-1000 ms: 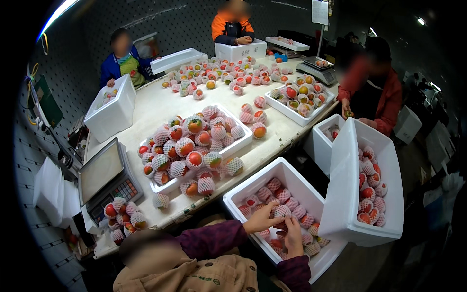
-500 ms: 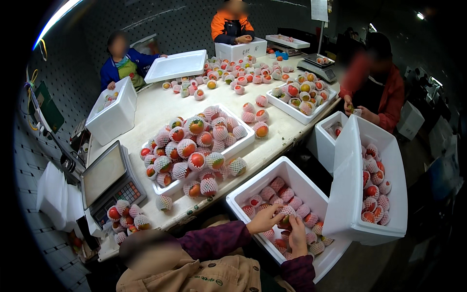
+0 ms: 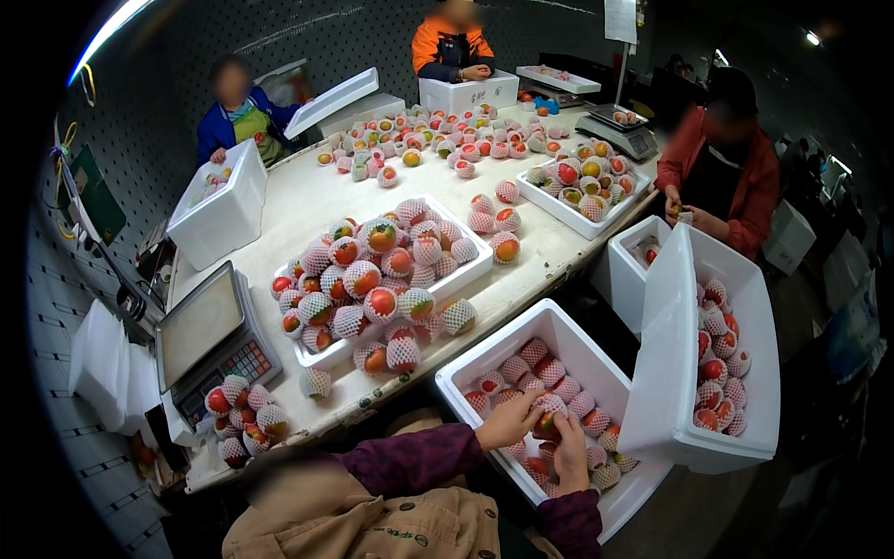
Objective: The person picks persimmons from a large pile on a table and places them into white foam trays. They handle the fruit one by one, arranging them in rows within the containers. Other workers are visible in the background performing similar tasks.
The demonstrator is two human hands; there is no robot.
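Just above a deep white foam box (image 3: pixel 453 380) at the table's near edge, both my hands are closed round one red-and-green fruit (image 3: pixel 547 427) in a foam net. My left hand (image 3: pixel 507 422) grips it from the left, fingertips at its top. On its right side are the bent fingers of my right hand (image 3: pixel 571 454). Beneath them, more netted fruit (image 3: pixel 549 371) lies in the box, partly covered by my hands.
A heaped white tray (image 3: pixel 470 270) of netted fruit stands on the table (image 3: pixel 317 191), with a scale (image 3: pixel 200 326) to its left. Another fruit-filled box (image 3: pixel 643 410) rises close on my right. Beyond are a smaller tray (image 3: pixel 587 224) and three co-workers.
At the far left, a co-worker has tipped a white lid up off the table, baring another white piece beneath. My hands stay round the fruit, barely moved; the whole view has shifted slightly.
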